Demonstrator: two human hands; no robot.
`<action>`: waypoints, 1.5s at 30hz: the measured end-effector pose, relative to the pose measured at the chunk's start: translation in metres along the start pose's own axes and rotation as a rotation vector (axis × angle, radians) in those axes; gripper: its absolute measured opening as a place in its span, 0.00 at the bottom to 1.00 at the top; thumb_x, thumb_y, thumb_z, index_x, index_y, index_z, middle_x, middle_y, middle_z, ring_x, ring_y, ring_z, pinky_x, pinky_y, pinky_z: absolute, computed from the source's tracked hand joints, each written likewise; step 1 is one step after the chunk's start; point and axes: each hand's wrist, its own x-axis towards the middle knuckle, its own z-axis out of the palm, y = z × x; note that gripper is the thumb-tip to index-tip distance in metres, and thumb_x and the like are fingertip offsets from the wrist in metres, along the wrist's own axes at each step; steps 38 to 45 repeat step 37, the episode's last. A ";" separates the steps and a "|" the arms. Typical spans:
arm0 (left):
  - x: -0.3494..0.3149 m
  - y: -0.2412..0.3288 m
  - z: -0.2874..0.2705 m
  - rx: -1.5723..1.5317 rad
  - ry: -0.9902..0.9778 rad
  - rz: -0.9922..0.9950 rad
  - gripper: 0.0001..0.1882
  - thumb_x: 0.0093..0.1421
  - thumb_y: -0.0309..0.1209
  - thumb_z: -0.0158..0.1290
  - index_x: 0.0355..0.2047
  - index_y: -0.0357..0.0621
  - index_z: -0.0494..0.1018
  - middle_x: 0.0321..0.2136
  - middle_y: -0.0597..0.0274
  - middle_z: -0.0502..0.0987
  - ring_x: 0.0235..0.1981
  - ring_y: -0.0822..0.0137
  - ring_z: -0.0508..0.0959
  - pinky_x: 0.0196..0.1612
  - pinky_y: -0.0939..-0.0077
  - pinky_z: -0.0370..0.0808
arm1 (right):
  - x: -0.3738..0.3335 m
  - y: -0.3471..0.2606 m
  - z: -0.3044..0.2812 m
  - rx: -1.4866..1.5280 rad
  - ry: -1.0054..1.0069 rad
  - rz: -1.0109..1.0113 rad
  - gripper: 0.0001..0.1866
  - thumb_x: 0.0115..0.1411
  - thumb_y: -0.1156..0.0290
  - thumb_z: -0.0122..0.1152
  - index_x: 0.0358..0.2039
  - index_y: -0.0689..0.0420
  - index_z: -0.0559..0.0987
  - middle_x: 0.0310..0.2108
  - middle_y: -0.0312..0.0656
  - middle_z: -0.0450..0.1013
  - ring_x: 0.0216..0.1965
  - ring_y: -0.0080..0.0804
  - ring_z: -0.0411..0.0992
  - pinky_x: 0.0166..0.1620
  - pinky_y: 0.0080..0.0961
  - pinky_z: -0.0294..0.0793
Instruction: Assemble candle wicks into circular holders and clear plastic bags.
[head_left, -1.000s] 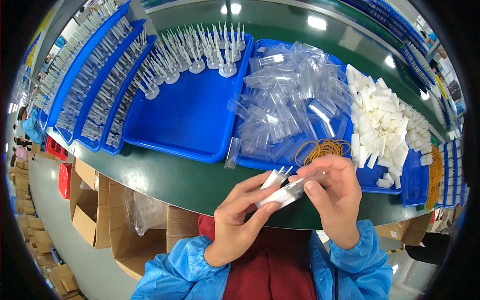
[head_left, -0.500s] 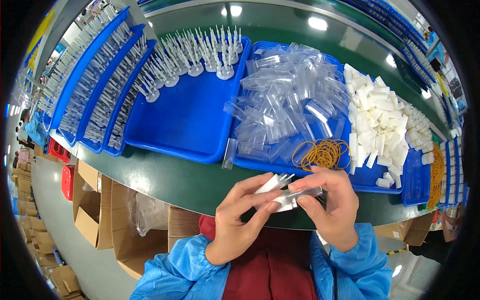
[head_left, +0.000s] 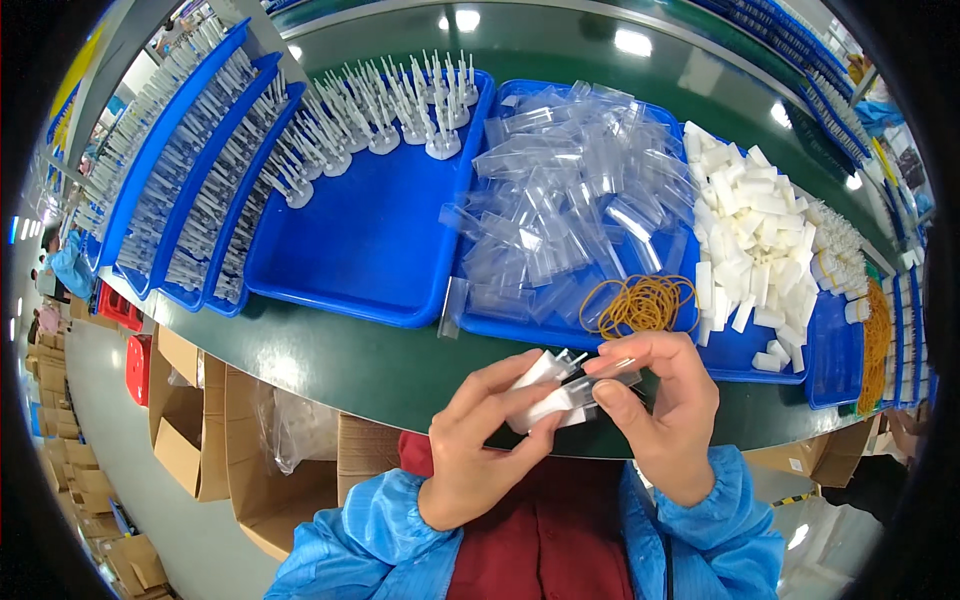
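My left hand (head_left: 475, 440) is closed round a small bundle of white blocks (head_left: 548, 406) with thin white stems poking out of its far end. A clear plastic sleeve (head_left: 624, 373) lies against the bundle's right side, pinched between the thumb and fingers of my right hand (head_left: 665, 410). Whether the sleeve goes over a block or only beside it, I cannot tell. Both hands are above the near edge of the green table (head_left: 380, 350). Just beyond them, tan rubber bands (head_left: 640, 305) sit at the corner of a blue tray (head_left: 500, 324) heaped with clear sleeves (head_left: 560, 190).
On the left, a blue tray (head_left: 345, 250) holds clusters of white stems on round bases (head_left: 383, 140), beside stacked trays (head_left: 190, 220) of similar pieces. White blocks (head_left: 755, 230) are piled on the right, near more rubber bands (head_left: 875, 340). Cardboard boxes (head_left: 240, 450) stand below the table.
The fingers of my right hand have shifted slightly along the clear sleeve, and the bundle has turned a little in my left hand. The trays are unchanged.
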 end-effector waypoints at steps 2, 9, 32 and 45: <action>0.000 0.000 0.000 -0.024 0.006 -0.036 0.15 0.51 0.18 0.65 0.41 0.35 0.81 0.50 0.44 0.78 0.48 0.55 0.81 0.50 0.67 0.79 | 0.001 -0.001 -0.003 -0.047 -0.024 -0.008 0.16 0.59 0.75 0.70 0.44 0.62 0.74 0.40 0.44 0.79 0.41 0.26 0.78 0.48 0.23 0.75; -0.002 0.001 0.005 -0.031 -0.014 -0.013 0.16 0.53 0.19 0.65 0.43 0.35 0.81 0.51 0.43 0.77 0.50 0.54 0.80 0.51 0.68 0.78 | -0.007 0.010 0.004 -0.281 0.093 -0.244 0.17 0.58 0.74 0.71 0.45 0.60 0.75 0.40 0.43 0.80 0.43 0.29 0.77 0.49 0.27 0.73; -0.007 0.015 0.003 -0.329 -0.350 -0.068 0.39 0.65 0.35 0.57 0.70 0.34 0.52 0.71 0.33 0.41 0.72 0.42 0.49 0.71 0.53 0.52 | 0.003 -0.007 -0.003 -0.892 0.006 -0.471 0.37 0.48 0.54 0.74 0.56 0.58 0.74 0.52 0.42 0.73 0.51 0.38 0.71 0.59 0.45 0.64; -0.013 0.008 0.002 -0.598 -0.263 -0.272 0.39 0.67 0.35 0.56 0.72 0.41 0.49 0.73 0.44 0.43 0.72 0.43 0.50 0.71 0.51 0.52 | -0.002 0.000 -0.014 -0.788 -0.057 -0.543 0.34 0.47 0.56 0.76 0.53 0.55 0.76 0.49 0.38 0.75 0.47 0.36 0.74 0.58 0.45 0.65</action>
